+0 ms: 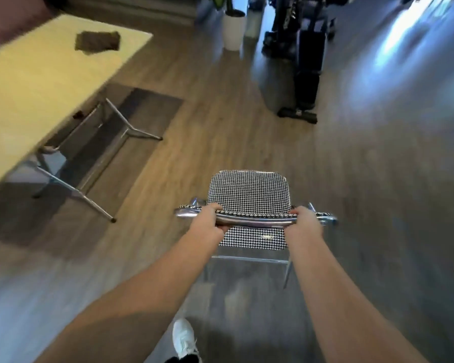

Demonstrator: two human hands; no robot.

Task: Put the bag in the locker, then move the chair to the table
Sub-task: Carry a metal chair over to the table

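Both grips, left hand [207, 223] and right hand [305, 222], clamp the chair [248, 195] backrest rail; risk: chair legs catching the worktop's [37, 82] splayed metal legs [95, 205] on approach.

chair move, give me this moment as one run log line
step: chair to table | left hand: gripping chrome backrest rail | right hand: gripping rail | houndstooth chair: on wood floor, apart from table

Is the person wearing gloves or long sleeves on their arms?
No. The left hand and right hand are bare, with no gloves, rings or watch showing. Both forearms are bare too; no sleeve reaches into view. Lower down, one white shoe shows.
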